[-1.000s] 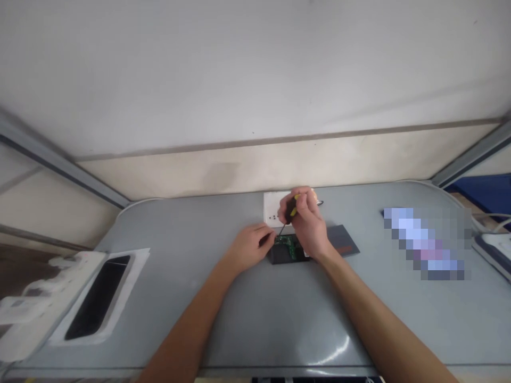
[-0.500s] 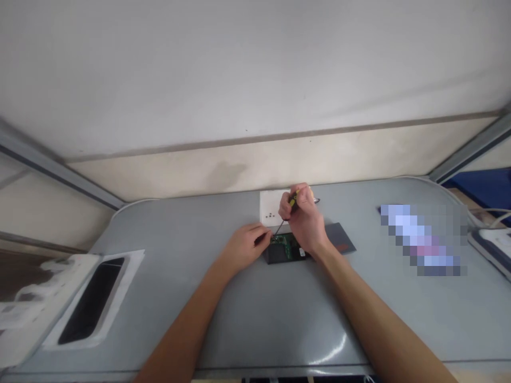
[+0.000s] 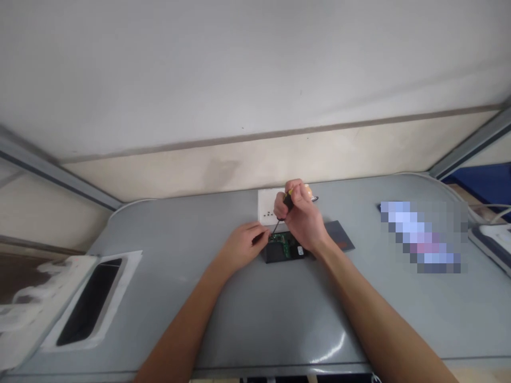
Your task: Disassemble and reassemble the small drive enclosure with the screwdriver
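My right hand point(image 3: 301, 213) is wrapped round a black and yellow screwdriver point(image 3: 289, 199). Its thin shaft slants down to the upper left corner of a flat black electronic device point(image 3: 275, 254). Inside the device a green circuit board point(image 3: 285, 244) lies exposed; my right wrist hides part of the right side. At that same corner, my left hand point(image 3: 245, 244) has thumb and fingers pinched together beside the screwdriver's tip. What is between those fingertips, if anything, is hidden. Several small dark screws point(image 3: 268, 214) lie on a white sheet point(image 3: 264, 199) behind the device.
A dark flat panel point(image 3: 339, 235) lies under and beside my right wrist. At left, a black phone-like slab point(image 3: 90, 302) rests on white paper point(image 3: 123, 287), beside a white power strip point(image 3: 51, 303). A blurred-out object point(image 3: 419, 236) lies right on the grey table point(image 3: 259, 319); the wall stands behind.
The screwdriver handle and my right hand have turned and shifted slightly left. My left hand stays at the device's corner. The whole view has moved a little.
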Demonstrator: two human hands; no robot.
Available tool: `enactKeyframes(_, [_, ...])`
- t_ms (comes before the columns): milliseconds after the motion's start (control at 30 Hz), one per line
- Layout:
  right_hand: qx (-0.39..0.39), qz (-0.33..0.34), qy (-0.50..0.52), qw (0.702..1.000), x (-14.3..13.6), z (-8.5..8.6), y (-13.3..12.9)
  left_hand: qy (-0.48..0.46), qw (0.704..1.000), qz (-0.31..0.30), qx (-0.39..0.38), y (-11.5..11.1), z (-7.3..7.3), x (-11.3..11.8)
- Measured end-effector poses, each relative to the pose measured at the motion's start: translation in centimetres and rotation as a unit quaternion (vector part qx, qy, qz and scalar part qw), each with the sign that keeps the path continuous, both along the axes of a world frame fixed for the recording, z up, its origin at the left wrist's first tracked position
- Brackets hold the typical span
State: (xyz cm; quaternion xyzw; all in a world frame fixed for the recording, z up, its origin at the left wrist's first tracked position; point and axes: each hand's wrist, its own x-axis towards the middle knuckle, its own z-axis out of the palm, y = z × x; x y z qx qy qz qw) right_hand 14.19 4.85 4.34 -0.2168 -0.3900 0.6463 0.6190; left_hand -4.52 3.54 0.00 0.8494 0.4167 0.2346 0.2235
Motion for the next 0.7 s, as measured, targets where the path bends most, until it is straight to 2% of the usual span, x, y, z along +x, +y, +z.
enactKeyframes(200, [-0.004, 0.018, 0.016, 1.000, 0.29, 0.04, 0.38, 0.000, 1.000, 0.005, -0.007, -0.07, 0.28, 0.03])
enactKeyframes(367, [-0.013, -0.025, 0.024, 0.999, -0.50, 0.04, -0.09, 0.002, 1.000, 0.002, -0.006, -0.10, 0.20, -0.05])
enactKeyframes(500, [-0.007, -0.034, 0.007, 0.999, -0.23, -0.16, 0.09, 0.000, 1.000, -0.001, -0.007, -0.08, 0.17, -0.11])
enactKeyframes(700, [-0.013, 0.000, 0.003, 1.000, 0.31, -0.20, 0.55, 0.002, 1.000, -0.002, -0.010, -0.08, 0.29, -0.10])
